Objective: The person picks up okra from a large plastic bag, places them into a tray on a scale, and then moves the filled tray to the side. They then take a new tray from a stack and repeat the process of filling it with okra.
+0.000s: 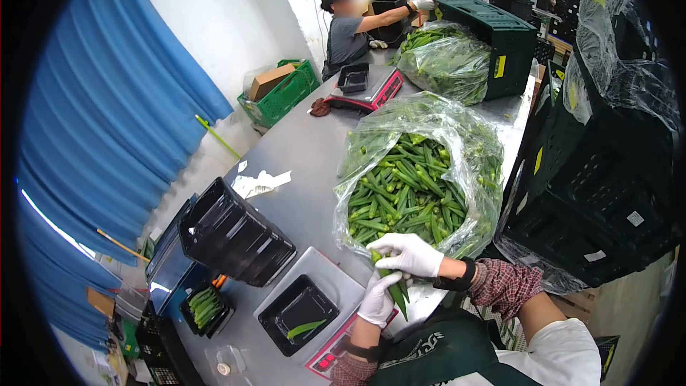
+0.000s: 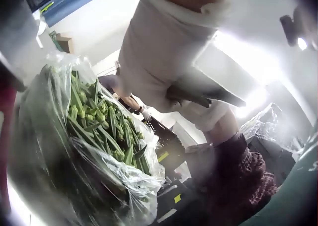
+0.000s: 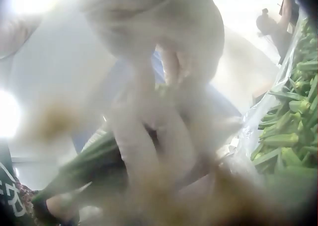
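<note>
Both hands wear white gloves and are close together at the near edge of the big bag of okra [image 1: 407, 193]. My right hand [image 1: 413, 254] pinches okra pods [image 1: 377, 257] between thumb and fingers. Just below it, my left hand [image 1: 376, 302] grips okra pods whose tips point down toward the apron; how many is hidden by the fingers. In the right wrist view, dark green pods [image 3: 94, 159] show blurred beside the gloved fingers [image 3: 134, 146]. To the left, a black tray [image 1: 289, 307] with a single okra pod [image 1: 306, 329] in it sits on a scale [image 1: 343, 279].
A stack of black trays [image 1: 236, 232] stands left of the scale, near another tray of okra [image 1: 206, 309]. Dark crates [image 1: 593, 200] rise at the right. Across the table are a second scale [image 1: 389, 93], another okra bag [image 1: 446, 64], a green crate [image 1: 514, 57] and a person [image 1: 344, 36].
</note>
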The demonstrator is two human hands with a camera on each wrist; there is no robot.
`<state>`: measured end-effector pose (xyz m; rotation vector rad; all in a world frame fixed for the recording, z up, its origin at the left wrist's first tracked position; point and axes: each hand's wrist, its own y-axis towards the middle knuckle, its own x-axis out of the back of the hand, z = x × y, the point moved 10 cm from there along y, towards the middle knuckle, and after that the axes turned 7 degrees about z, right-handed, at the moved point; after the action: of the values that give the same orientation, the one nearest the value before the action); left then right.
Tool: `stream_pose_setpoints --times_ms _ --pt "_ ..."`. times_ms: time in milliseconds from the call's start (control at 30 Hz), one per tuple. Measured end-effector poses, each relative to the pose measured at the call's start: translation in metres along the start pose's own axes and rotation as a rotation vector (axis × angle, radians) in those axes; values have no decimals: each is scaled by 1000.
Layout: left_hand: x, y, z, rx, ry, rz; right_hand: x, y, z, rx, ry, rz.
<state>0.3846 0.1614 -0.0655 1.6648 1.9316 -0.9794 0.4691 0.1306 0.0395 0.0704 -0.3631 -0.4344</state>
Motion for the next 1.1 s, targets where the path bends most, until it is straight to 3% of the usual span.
stream_pose_setpoints --times_ms 33,100,200,267,367,433,533,633,767,833,900,1100 --pt "5 -1 4 26 -31 -10 -1 3 12 171 -191 -3" --pt "15 -2 3 -4 -159 -7 33 12 17 258 -641 -177" --pt "26 -4 -3 -46 -241 -36 124 39 -51 -180 -985 -370" --pt "31 -2 -7 -86 -283 -38 162 50 -108 -393 -1066 -375" --pt "21 0 -14 -101 -364 -68 147 68 -128 -418 -1172 -203" --pt "19 5 -18 -128 -378 -53 145 80 -139 -366 -1187 -263" --pt "8 2 -34 -163 -328 -103 150 92 -161 -447 -1226 -364" --pt "2 -5 -46 -184 -394 -112 151 104 -182 -498 -1319 -328" --pt "2 -14 -57 -223 -451 -79 164 89 -152 -522 -1028 -229" --pt "11 -14 -55 -236 -468 -80 167 79 -135 -398 -807 -277" --pt "5 -10 -58 -291 -603 53 157 68 -111 -327 -438 -272" --pt "-7 4 -57 -309 -449 -5 108 39 -18 -106 -111 -296"
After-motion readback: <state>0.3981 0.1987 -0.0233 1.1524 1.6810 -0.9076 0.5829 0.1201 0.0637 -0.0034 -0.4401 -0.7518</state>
